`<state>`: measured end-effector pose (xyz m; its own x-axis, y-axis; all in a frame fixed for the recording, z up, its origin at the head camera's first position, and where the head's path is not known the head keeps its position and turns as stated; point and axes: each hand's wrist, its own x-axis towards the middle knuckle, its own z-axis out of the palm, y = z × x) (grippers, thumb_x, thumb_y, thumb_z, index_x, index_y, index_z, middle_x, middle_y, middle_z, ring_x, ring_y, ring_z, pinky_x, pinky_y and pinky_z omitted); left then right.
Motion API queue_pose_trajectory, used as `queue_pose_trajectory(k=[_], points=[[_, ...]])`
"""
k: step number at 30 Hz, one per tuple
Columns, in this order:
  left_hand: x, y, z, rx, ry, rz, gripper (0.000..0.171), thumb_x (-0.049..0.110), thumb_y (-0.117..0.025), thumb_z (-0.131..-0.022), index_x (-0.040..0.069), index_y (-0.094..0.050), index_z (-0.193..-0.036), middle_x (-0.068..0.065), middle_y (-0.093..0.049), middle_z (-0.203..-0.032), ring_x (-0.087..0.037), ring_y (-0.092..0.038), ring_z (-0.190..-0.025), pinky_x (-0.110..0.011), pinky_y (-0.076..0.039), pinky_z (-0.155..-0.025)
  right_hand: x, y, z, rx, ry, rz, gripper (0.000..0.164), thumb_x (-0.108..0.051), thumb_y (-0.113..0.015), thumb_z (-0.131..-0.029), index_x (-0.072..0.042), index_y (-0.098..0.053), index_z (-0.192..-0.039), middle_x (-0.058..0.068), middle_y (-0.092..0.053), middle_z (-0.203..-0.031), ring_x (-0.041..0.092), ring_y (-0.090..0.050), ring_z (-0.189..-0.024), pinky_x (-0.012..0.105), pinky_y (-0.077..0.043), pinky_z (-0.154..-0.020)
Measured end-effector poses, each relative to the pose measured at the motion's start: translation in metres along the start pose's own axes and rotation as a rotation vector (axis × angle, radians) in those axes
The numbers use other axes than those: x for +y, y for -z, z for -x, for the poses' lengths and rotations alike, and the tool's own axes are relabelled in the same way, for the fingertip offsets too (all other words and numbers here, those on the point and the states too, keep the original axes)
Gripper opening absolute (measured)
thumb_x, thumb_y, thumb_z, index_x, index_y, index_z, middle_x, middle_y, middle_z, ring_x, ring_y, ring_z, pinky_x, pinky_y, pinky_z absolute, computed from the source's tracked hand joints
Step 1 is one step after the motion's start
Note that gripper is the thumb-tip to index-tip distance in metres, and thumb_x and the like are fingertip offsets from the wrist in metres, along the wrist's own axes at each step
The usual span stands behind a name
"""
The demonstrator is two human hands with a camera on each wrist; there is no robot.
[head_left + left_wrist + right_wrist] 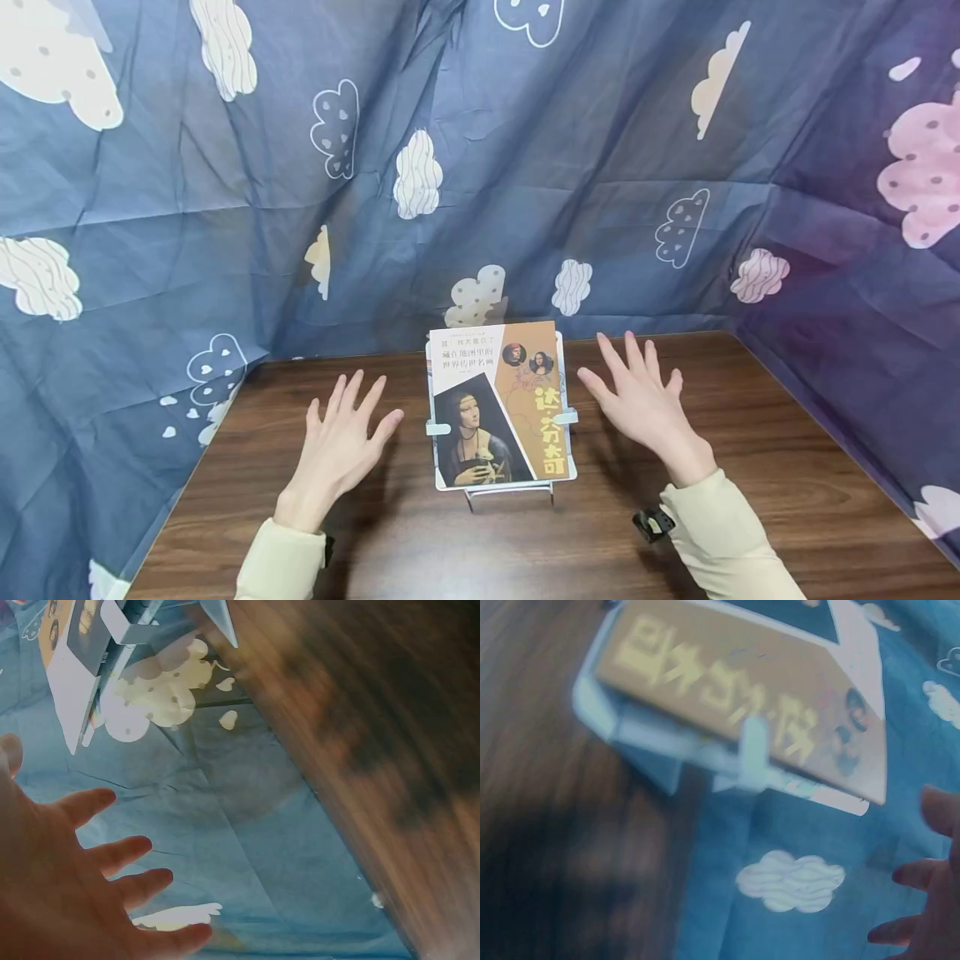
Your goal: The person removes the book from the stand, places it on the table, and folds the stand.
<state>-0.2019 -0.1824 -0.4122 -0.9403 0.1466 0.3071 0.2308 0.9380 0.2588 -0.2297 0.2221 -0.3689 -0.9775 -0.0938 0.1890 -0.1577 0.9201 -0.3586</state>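
A book [480,433] with a painted portrait and a tan panel on its cover leans on a pale book stand [573,467]. Light clips [567,417] at both sides overlap the cover's edges. To the left of the book, my left hand [337,454] hovers with fingers spread, holding nothing. My right hand [645,404] is spread the same way on the other side, also with nothing in it. In the right wrist view, the tan part of the book [727,682] and a side clip [754,754] show close up, apart from the fingers.
The stand's wire foot [510,492] rests on a dark wooden table [570,550]. A blue cloth [510,167] with cloud prints hangs behind the table and along its sides. Each wrist carries a small black device [654,525] near the cuff.
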Motion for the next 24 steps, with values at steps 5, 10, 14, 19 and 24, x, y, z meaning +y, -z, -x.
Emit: queue_pose_trajectory(k=[5,10,14,19,24], points=[[0.011,0.002,-0.006,0.012,-0.022,0.038,0.075,0.070,-0.037,-0.094,0.021,-0.040,-0.151,-0.012,-0.029,-0.156,-0.034,-0.022,-0.144,-0.065,-0.017,-0.106,-0.010,0.004,-0.004,0.028,0.030,-0.054,0.073,-0.055,-0.045,-0.099,-0.016,-0.024,-0.156,0.026,-0.017,-0.157,0.049,-0.014,-0.142,0.076,-0.014,-0.099],[0.022,-0.004,-0.014,0.035,-0.052,0.070,0.071,0.064,-0.050,-0.093,0.018,-0.046,-0.147,-0.013,-0.037,-0.152,-0.036,-0.035,-0.137,-0.062,-0.029,-0.101,-0.014,0.000,-0.007,0.082,0.053,-0.144,0.062,-0.037,-0.052,-0.099,-0.010,-0.034,-0.152,0.022,-0.037,-0.149,0.044,-0.036,-0.133,0.069,-0.034,-0.095],[0.030,-0.011,-0.022,0.107,-0.070,0.109,0.060,0.051,-0.061,-0.093,0.017,-0.054,-0.141,-0.013,-0.049,-0.141,-0.035,-0.050,-0.124,-0.058,-0.041,-0.092,-0.015,-0.008,-0.012,0.141,0.095,-0.234,0.055,-0.027,-0.056,-0.099,-0.005,-0.041,-0.147,0.022,-0.044,-0.143,0.041,-0.043,-0.129,0.061,-0.037,-0.098],[0.039,-0.022,-0.030,0.175,-0.061,0.181,0.047,0.041,-0.065,-0.093,0.016,-0.061,-0.132,-0.008,-0.059,-0.125,-0.032,-0.061,-0.107,-0.053,-0.050,-0.080,-0.015,-0.020,-0.019,0.203,0.144,-0.334,0.047,-0.018,-0.059,-0.096,-0.003,-0.050,-0.141,0.019,-0.052,-0.133,0.035,-0.054,-0.117,0.052,-0.043,-0.095],[0.046,-0.028,-0.034,0.195,-0.018,0.260,0.038,0.034,-0.066,-0.094,0.016,-0.063,-0.127,-0.003,-0.062,-0.118,-0.023,-0.064,-0.087,-0.047,-0.052,-0.071,-0.019,-0.030,-0.025,0.250,0.164,-0.423,0.042,-0.014,-0.061,-0.095,-0.003,-0.055,-0.135,0.016,-0.059,-0.121,0.031,-0.059,-0.107,0.047,-0.048,-0.086]])
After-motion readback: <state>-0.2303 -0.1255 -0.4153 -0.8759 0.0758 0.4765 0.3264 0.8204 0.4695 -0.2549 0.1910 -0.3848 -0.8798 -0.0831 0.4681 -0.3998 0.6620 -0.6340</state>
